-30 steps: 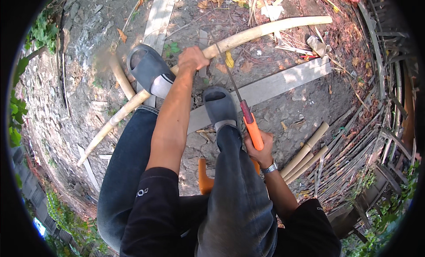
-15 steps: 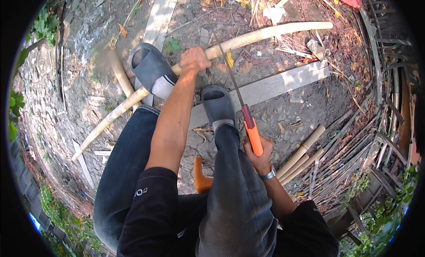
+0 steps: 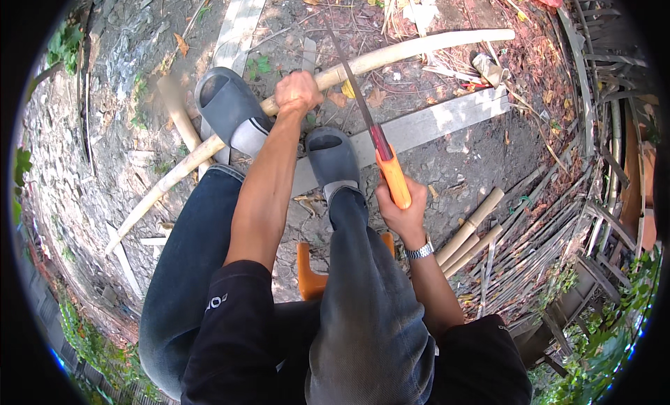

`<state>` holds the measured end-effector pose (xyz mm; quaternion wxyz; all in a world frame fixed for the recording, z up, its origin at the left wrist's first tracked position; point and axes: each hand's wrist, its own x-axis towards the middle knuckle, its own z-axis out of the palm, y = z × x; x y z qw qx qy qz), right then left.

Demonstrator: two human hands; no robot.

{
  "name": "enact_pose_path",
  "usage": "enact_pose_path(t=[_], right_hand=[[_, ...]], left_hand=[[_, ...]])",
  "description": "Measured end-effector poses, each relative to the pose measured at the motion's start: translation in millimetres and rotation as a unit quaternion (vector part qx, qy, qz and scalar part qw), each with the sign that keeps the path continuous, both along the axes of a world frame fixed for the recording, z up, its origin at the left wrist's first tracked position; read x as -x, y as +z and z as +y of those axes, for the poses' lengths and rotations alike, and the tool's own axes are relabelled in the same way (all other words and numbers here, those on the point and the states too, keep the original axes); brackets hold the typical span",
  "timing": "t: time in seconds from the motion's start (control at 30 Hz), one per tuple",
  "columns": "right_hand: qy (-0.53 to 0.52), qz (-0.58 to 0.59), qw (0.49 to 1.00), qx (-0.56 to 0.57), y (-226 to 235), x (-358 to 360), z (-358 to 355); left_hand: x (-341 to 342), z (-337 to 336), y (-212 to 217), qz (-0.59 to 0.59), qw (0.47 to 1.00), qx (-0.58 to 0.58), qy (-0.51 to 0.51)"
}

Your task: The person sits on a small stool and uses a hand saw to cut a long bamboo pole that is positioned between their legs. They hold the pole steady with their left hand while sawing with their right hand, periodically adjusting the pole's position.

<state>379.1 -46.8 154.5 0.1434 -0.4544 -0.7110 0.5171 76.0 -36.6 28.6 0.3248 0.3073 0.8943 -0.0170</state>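
A long curved pale wooden pole lies slantwise over the ground, its right end farther off. Around its middle my left hand is closed, just right of my left slide sandal, which rests against the pole. My right hand grips the orange handle of a hand saw. The saw's narrow dark blade crosses the pole a short way right of my left hand, its tip reaching past the pole's far side. Whether the teeth have cut into the wood cannot be made out.
Under the pole on the left lies a shorter wooden piece. A grey board runs beyond my right sandal. Several cut poles and thin sticks lie at right. An orange stool shows beneath me.
My right hand has pushed the saw forward, so more of its blade extends beyond the pole. My left hand keeps its hold. The whole view has shifted slightly.
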Motion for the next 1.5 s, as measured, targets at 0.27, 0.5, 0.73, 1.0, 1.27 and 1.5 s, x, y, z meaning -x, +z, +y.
enact_pose_path(t=[0.27,0.5,0.73,1.0,1.27,1.5], right_hand=[[0.016,-0.003,1.0,0.025,5,-9,-10],[0.023,-0.042,0.998,-0.036,15,-20,-36],[0.024,-0.04,0.998,-0.042,21,-17,-35],[0.014,-0.043,0.999,-0.001,27,-19,-35],[0.03,-0.009,0.999,-0.04,42,-33,-32],[0.024,-0.027,0.999,0.028,46,-43,-33]], left_hand=[[7,-5,-7,-0.027,1.0,0.006,0.006],[10,-5,-3,-0.028,0.999,-0.018,0.002],[13,-4,-6,-0.033,0.999,-0.025,0.009],[12,-4,-4,-0.034,0.999,-0.028,0.014],[9,-1,-5,-0.003,1.0,-0.009,-0.004],[9,-8,-14,-0.034,0.999,-0.001,-0.004]])
